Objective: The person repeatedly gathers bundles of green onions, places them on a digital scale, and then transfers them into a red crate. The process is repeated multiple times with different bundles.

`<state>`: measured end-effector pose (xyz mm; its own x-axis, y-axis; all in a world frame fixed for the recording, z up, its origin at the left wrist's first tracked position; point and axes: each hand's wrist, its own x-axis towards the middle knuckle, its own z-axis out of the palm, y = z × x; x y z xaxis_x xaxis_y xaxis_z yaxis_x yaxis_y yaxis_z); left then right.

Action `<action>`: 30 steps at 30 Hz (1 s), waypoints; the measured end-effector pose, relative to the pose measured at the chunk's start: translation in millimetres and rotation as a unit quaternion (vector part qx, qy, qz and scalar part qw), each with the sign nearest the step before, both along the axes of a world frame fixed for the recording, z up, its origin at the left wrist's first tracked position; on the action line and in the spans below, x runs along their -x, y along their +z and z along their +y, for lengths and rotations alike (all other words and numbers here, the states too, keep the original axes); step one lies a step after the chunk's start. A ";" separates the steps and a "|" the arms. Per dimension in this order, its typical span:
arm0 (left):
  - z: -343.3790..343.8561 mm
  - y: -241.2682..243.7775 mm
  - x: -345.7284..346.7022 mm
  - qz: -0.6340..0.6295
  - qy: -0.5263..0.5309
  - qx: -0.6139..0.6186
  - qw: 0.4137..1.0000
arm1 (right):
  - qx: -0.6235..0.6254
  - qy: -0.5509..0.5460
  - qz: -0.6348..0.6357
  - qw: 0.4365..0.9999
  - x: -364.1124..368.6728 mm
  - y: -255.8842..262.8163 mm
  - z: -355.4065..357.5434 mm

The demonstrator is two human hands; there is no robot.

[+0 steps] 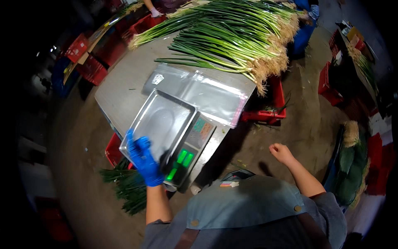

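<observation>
My left hand (144, 160), in a blue glove, is over the near left edge of the metal weighing pan (161, 119) of a digital scale (189, 149) with lit green displays; its fingers are apart, and whether it touches the pan is unclear. My bare right hand (279, 152) hovers to the right of the table with its fingers curled and nothing visible in it. Clear plastic bags (214, 96) lie flat beyond the scale. Behind them, a large pile of green onions (230, 43) has its roots towards the right.
Red crates stand under the right table edge (264, 115), beneath the left edge (113, 149) and farther left (93, 70). Green leaves (130, 190) stick out below my left arm. A co-worker's gloved hand (156, 13) and another person's sleeve (314, 11) are at the far side.
</observation>
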<state>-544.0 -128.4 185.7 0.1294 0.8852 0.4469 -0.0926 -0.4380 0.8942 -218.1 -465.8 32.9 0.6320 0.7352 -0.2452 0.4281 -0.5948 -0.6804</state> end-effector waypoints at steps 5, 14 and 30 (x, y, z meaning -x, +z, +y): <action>-71.9 -24.1 -125.0 0.132 -0.210 0.058 0.967 | -0.143 0.060 -0.130 0.979 -114.0 26.1 100.0; -47.9 -48.1 -228.5 0.152 -0.280 0.134 0.938 | -0.089 0.152 -0.329 0.928 -238.4 38.5 288.4; 13.2 -110.1 -383.0 0.110 -0.201 0.445 0.866 | 0.102 0.361 -0.062 0.925 -288.4 40.0 376.3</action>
<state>-161.0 -115.2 75.6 0.5025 0.7297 -0.4637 0.1384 0.4615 0.8763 70.3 -89.5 72.9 0.0278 0.9229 -0.3840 0.8308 -0.2349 -0.5046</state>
